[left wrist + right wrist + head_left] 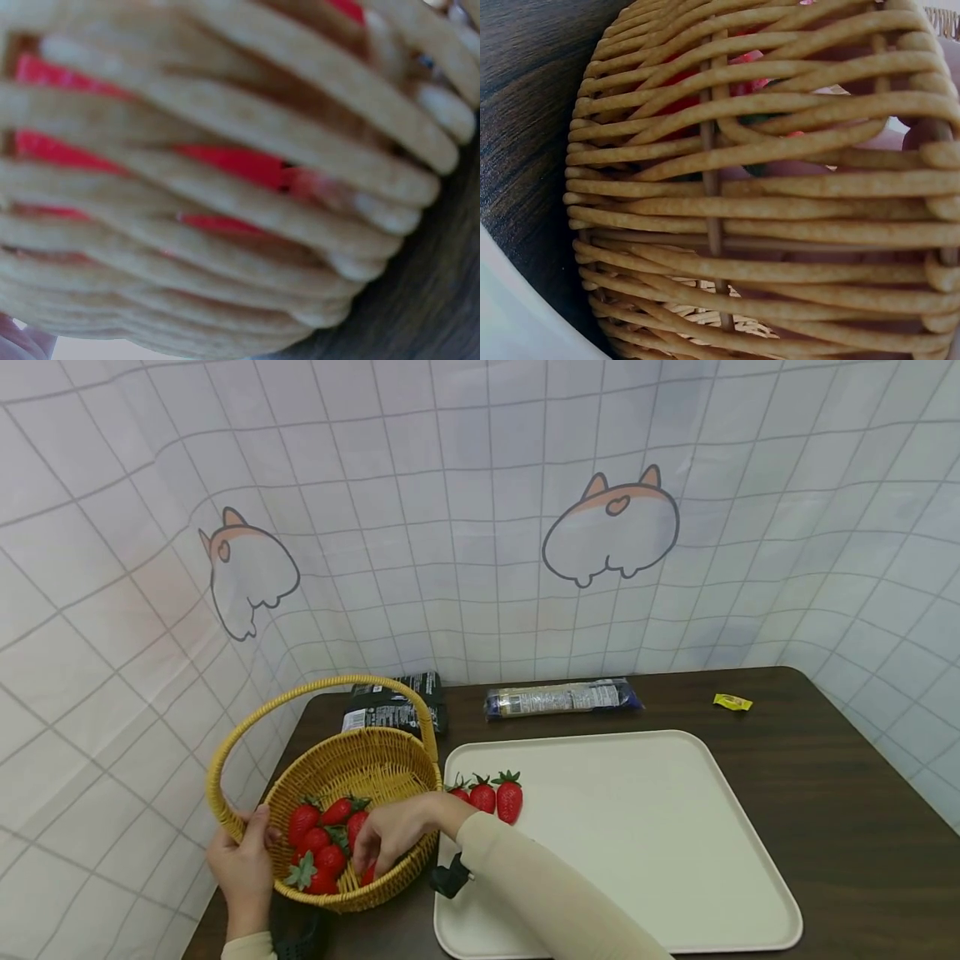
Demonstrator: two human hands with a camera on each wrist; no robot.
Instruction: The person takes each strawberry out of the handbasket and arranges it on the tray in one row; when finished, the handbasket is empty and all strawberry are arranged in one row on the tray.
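A yellow wicker basket (378, 752) with a tall arched handle stands at the left of the table. My left hand (242, 864) grips its left rim near the foot of the handle, thumb on top. Inside the basket lie several red strawberries (330, 858) with green leaves. Reaching over the right rim, my right hand (393, 833) has its fingers curled down round a strawberry (367, 874), mostly hidden by the hand. In both wrist views the basket's weave (225, 180) fills the picture, red showing through the gaps; fingers are partly visible behind the weave (802, 210) in the right wrist view.
Right of the basket lies a white tray (630, 843), three strawberries (508, 800) side by side at its upper left; my right forearm crosses it. Behind are a black package (405, 697), a long clear-and-blue packet (558, 699) and a small yellow wrapper (732, 702).
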